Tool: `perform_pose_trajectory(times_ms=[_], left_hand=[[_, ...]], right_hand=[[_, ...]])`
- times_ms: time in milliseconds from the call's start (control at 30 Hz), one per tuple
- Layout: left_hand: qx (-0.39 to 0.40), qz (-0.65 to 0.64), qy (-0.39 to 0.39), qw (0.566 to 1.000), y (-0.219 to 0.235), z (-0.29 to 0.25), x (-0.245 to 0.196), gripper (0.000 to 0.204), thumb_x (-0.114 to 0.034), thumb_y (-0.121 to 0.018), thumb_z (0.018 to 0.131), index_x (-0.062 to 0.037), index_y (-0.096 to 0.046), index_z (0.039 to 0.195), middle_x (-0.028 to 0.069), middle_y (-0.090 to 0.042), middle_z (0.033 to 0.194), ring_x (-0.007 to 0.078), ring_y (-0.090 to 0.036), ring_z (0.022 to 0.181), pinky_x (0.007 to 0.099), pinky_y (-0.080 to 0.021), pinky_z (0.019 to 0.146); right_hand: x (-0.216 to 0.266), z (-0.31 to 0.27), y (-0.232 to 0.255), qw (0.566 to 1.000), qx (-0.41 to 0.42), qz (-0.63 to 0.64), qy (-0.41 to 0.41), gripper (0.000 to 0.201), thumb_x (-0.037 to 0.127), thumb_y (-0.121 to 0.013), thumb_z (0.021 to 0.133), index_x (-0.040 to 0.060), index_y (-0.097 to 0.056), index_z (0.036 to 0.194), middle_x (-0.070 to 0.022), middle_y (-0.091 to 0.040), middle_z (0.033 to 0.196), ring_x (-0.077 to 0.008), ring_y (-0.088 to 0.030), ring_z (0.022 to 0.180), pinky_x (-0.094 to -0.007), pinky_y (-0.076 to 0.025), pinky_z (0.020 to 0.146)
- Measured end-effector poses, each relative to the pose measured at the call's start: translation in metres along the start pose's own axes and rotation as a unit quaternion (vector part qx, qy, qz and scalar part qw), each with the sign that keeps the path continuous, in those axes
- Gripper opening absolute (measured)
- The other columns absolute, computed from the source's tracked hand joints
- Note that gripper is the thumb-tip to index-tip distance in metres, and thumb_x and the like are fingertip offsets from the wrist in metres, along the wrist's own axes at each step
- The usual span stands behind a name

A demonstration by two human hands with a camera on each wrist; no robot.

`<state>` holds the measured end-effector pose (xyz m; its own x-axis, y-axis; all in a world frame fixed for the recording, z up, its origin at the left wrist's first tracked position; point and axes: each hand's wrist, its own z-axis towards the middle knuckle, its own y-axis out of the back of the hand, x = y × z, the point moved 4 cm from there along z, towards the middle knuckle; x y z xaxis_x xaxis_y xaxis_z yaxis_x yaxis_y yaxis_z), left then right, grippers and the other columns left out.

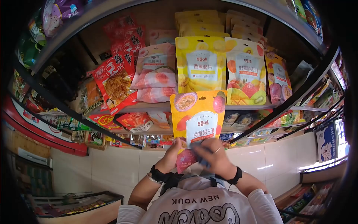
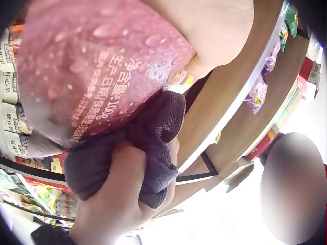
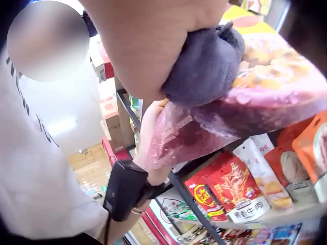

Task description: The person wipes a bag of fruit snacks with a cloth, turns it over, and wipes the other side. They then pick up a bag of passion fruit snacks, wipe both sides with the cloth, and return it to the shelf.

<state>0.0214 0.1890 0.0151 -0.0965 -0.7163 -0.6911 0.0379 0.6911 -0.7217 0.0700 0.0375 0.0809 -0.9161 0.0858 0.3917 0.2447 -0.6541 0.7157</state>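
Observation:
A yellow and pink snack pouch (image 1: pixel 199 115) stands upright in front of the shelf, held at its left side by my left hand (image 1: pixel 169 156), thumb on the front. My right hand (image 1: pixel 216 158) grips a dark grey cloth (image 1: pixel 203 155) against the pouch's lower front. In the left wrist view the cloth (image 2: pixel 158 138) is bunched in the right hand (image 2: pixel 120 194), touching the pouch's lower part (image 2: pixel 102 66). In the right wrist view the cloth (image 3: pixel 204 66) lies under the right hand (image 3: pixel 153 41) on the pouch (image 3: pixel 276 76).
Behind the held pouch, a shelf (image 1: pixel 160 106) bears yellow banana pouches (image 1: pixel 200 63), a white fruit pouch (image 1: pixel 246 71), pink pouches (image 1: pixel 156 71) and red bags (image 1: pixel 115 82). A lower shelf holds more packets (image 1: pixel 134 121). Dark shelf posts slant at both sides.

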Motion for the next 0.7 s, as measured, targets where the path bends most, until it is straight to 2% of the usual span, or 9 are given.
perform_pose_trajectory(times_ms=[33,100,200,300,367,433,533,633,700], left_hand=[[-0.002,0.012,-0.005,1.000,0.001,0.000,-0.002,0.057,-0.049,-0.032,0.100,-0.0038,-0.037,0.134,0.0133,-0.050,0.128,0.0219,-0.055,0.114,0.0389,-0.046,0.098],[-0.010,0.035,-0.012,0.999,0.004,-0.001,-0.004,0.057,-0.049,-0.032,0.100,-0.0038,-0.037,0.133,0.0132,-0.050,0.128,0.0216,-0.055,0.114,0.0382,-0.046,0.097],[-0.009,0.028,-0.016,0.999,0.005,-0.004,-0.003,0.057,-0.050,-0.033,0.100,-0.0035,-0.038,0.133,0.0136,-0.050,0.129,0.0212,-0.055,0.115,0.0376,-0.046,0.097],[0.002,0.014,-0.025,1.000,0.001,-0.001,-0.007,0.060,-0.052,-0.032,0.099,-0.0026,-0.038,0.134,0.0146,-0.052,0.128,0.0219,-0.054,0.116,0.0377,-0.046,0.098],[-0.008,-0.003,-0.031,0.999,0.001,-0.001,-0.010,0.061,-0.052,-0.032,0.099,-0.0023,-0.037,0.135,0.0149,-0.052,0.128,0.0229,-0.055,0.116,0.0386,-0.046,0.099],[-0.010,0.008,-0.039,0.999,0.005,-0.002,-0.013,0.062,-0.052,-0.033,0.099,-0.0025,-0.037,0.136,0.0155,-0.051,0.130,0.0248,-0.054,0.117,0.0402,-0.045,0.100],[-0.015,-0.019,-0.047,0.999,0.007,-0.007,-0.016,0.062,-0.051,-0.033,0.099,-0.0024,-0.036,0.137,0.0164,-0.049,0.133,0.0273,-0.053,0.119,0.0423,-0.044,0.101],[-0.005,-0.029,-0.057,0.998,0.007,-0.007,-0.021,0.062,-0.051,-0.034,0.099,-0.0021,-0.036,0.138,0.0172,-0.050,0.133,0.0289,-0.052,0.120,0.0431,-0.044,0.101],[0.004,-0.046,-0.061,0.997,0.006,-0.005,-0.022,0.062,-0.051,-0.034,0.099,-0.0020,-0.036,0.138,0.0170,-0.050,0.133,0.0289,-0.053,0.120,0.0430,-0.044,0.101]], right_hand=[[0.007,-0.005,-0.010,0.997,0.022,-0.048,0.058,0.069,0.012,-0.073,0.050,0.0061,-0.063,0.118,-0.0111,-0.052,0.100,-0.0304,-0.053,0.098,-0.0409,-0.045,0.084],[-0.003,-0.003,-0.006,0.998,-0.018,-0.024,0.049,0.065,0.005,-0.074,0.051,0.0065,-0.064,0.115,-0.0110,-0.051,0.100,-0.0295,-0.053,0.094,-0.0390,-0.046,0.080],[-0.022,0.008,0.018,0.979,-0.126,-0.067,-0.148,0.066,0.001,-0.071,0.052,0.0072,-0.064,0.117,-0.0132,-0.051,0.103,-0.0303,-0.054,0.093,-0.0387,-0.046,0.080],[-0.005,0.010,0.011,0.989,-0.087,-0.063,-0.103,0.065,0.000,-0.071,0.052,0.0070,-0.064,0.116,-0.0130,-0.051,0.103,-0.0305,-0.054,0.094,-0.0397,-0.046,0.080],[0.006,0.003,-0.008,0.999,-0.033,-0.022,-0.020,0.063,0.001,-0.071,0.052,0.0077,-0.064,0.115,-0.0127,-0.051,0.103,-0.0310,-0.053,0.094,-0.0407,-0.046,0.081],[0.000,0.000,-0.004,0.999,-0.030,-0.025,-0.008,0.069,0.002,-0.071,0.052,0.0048,-0.060,0.120,-0.0123,-0.052,0.104,-0.0318,-0.052,0.096,-0.0412,-0.045,0.084],[-0.026,0.003,0.008,0.979,-0.136,-0.045,-0.148,0.068,0.000,-0.071,0.055,0.0036,-0.059,0.122,-0.0137,-0.053,0.105,-0.0317,-0.052,0.093,-0.0406,-0.045,0.082],[-0.012,-0.001,-0.001,0.988,-0.101,-0.032,-0.112,0.070,0.001,-0.071,0.054,0.0033,-0.059,0.123,-0.0139,-0.053,0.103,-0.0316,-0.052,0.094,-0.0410,-0.045,0.082],[0.003,-0.006,-0.014,0.999,-0.029,-0.031,-0.010,0.072,0.002,-0.072,0.053,0.0016,-0.058,0.123,-0.0131,-0.052,0.103,-0.0315,-0.053,0.096,-0.0421,-0.045,0.083]])
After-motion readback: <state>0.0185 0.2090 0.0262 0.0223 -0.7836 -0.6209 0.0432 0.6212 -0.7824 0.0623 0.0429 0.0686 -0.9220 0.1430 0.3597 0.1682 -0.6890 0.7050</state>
